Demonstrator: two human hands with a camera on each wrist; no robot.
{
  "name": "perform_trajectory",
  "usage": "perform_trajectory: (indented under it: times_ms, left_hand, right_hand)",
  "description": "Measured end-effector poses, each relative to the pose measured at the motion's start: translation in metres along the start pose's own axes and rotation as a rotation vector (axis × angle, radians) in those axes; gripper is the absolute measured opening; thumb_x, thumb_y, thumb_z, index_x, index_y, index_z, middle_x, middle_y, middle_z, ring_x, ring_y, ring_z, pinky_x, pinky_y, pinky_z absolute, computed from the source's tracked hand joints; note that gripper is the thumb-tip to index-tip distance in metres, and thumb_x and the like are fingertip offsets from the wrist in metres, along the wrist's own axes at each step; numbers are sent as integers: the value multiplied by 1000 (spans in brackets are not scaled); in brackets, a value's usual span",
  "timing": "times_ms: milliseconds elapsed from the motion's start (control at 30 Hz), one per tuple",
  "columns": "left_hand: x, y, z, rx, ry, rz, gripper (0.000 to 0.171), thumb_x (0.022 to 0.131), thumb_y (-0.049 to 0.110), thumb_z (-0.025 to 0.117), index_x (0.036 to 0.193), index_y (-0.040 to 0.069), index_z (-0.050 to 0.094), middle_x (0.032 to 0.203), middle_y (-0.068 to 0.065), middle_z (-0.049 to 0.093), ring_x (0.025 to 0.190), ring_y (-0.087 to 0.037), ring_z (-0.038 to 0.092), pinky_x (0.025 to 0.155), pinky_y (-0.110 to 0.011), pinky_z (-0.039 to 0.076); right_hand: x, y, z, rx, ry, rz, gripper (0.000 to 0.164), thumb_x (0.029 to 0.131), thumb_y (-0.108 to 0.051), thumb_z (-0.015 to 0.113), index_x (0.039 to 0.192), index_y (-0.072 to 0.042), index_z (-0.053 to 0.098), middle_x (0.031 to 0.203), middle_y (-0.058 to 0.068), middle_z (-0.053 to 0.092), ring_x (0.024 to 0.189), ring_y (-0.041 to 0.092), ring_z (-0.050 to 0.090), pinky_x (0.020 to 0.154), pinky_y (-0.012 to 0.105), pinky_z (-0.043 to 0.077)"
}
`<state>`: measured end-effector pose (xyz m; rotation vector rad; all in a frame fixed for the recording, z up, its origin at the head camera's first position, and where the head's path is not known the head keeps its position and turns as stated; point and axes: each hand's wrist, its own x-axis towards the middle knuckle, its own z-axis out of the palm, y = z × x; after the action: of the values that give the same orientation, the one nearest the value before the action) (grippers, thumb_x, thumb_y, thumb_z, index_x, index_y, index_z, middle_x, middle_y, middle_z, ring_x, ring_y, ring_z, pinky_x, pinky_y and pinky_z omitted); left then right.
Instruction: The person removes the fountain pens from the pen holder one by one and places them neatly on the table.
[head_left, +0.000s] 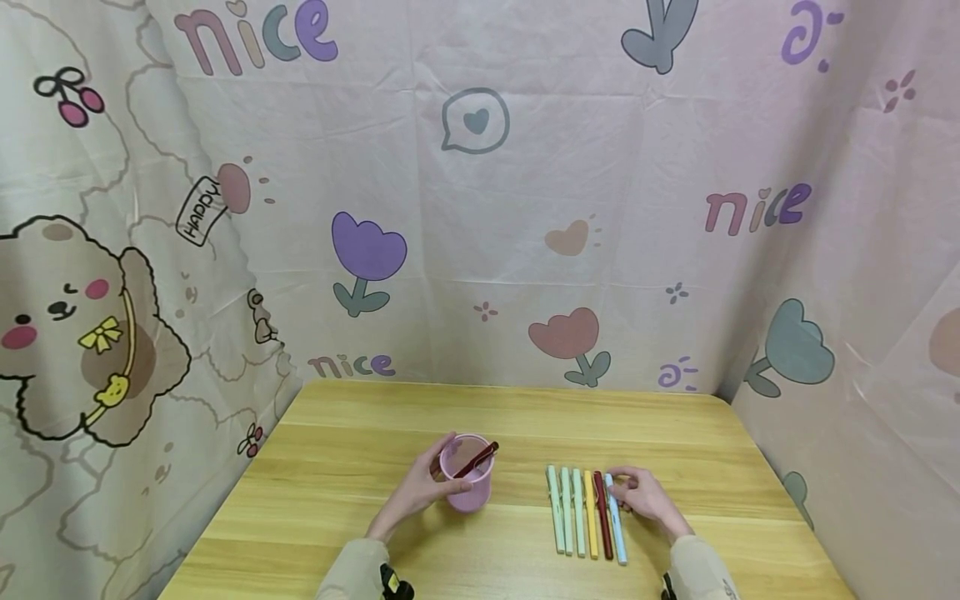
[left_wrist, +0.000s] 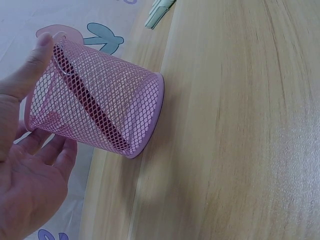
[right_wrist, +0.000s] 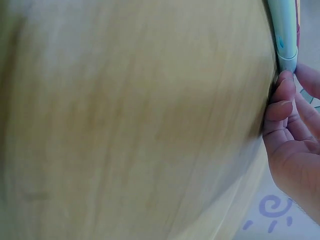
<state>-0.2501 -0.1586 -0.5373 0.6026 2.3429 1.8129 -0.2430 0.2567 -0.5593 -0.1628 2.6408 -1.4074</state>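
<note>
My left hand (head_left: 422, 487) grips a pink mesh pen holder (head_left: 470, 498) near its rim, thumb on one side and fingers on the other. The holder stands on the table, and a dark red pen (head_left: 477, 460) leans inside it; the mesh shows the pen's lower part in the left wrist view. To the right, several pens lie side by side in a row. My right hand (head_left: 643, 493) pinches the far end of the light blue pen (head_left: 617, 525), the rightmost one. Beside that lie a dark red pen (head_left: 603, 517) and a yellow pen (head_left: 591, 517).
Several pale green pens (head_left: 567, 512) make up the left part of the row. The wooden table (head_left: 360, 417) ends at a printed curtain (head_left: 480, 208) behind, with more cloth at both sides. Between holder and row is a short stretch of tabletop.
</note>
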Motion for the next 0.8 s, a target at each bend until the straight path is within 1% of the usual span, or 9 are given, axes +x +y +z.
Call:
perform_trajectory:
  times_ms: [533,800]
  left_hand:
    - [0,0,1,7,13,-17,96,83,17,83,156,-6,25,155,-32,38,140,-52,42,118,-60,37]
    - [0,1,1,23,13,-10,96,83,19,83,156,-7,25,156,-32,38,141,-52,41,118,-60,38]
  right_hand:
    - [0,0,2,36,13,13,42,92,-4,65,128,16,54,71,9,63,61,14,55,52,21,48]
    - [0,0,1,26,19,4,40,93,-5,65,127,15,56,70,9,63,61,14,55,52,21,47]
